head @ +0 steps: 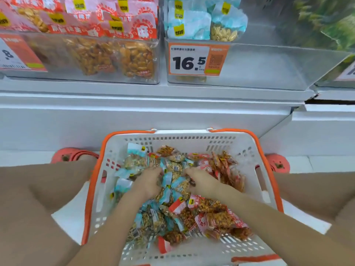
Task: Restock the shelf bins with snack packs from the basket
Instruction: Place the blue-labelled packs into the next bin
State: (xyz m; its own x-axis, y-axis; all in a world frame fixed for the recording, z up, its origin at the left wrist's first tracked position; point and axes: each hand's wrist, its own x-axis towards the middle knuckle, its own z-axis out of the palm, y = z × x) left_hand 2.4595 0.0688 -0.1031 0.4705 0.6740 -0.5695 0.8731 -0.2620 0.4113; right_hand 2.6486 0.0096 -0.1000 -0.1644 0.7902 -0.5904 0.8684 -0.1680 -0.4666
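Observation:
A white basket [247, 156] with an orange rim sits on the floor between my knees. It is filled with several blue snack packs [123, 186] and red snack packs [221, 217]. Both of my hands are down in the pile at the basket's middle. My left hand [148, 180] has its fingers curled into blue packs. My right hand [199, 180] grips blue packs beside it. Above, a clear shelf bin [269, 70] with a 16.5 price tag [194, 61] holds a few blue packs [192, 24] at its left. The bin to the left [57, 54] is packed with red packs.
A white shelf ledge [153, 104] runs between the bins and the basket. My orange shoes [278, 162] flank the basket. A third bin [342, 73] shows at the far right edge, with green packaging above it.

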